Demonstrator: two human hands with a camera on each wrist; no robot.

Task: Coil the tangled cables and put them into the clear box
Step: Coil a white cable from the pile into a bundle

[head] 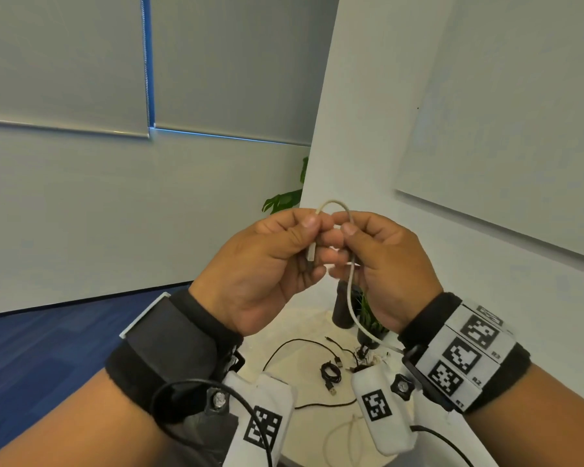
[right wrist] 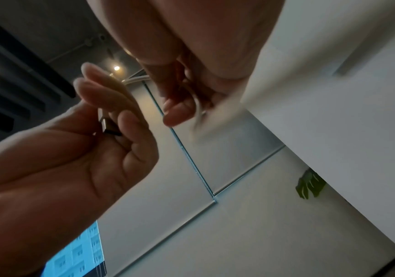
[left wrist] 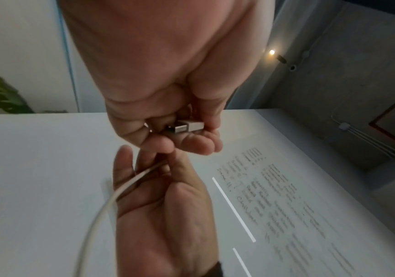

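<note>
I hold a white cable (head: 350, 291) up in front of me with both hands. My left hand (head: 263, 264) pinches it near its plug (left wrist: 188, 126), thumb on top and fingers curled under, the metal plug end lying across my fingertips. My right hand (head: 381, 264) pinches the same cable just beside the left, so a small loop arches above the two thumbs. From my right hand the cable hangs down toward the white desk (head: 304, 325). On the desk below lie a small coiled black cable (head: 331, 370), a loose black cable (head: 297, 345) curving around it, and another white cable (head: 338, 439) near the desk's front edge. A dark cylinder (head: 343, 308) stands farther back. A green plant (head: 284, 197) shows beside the wall.
</note>
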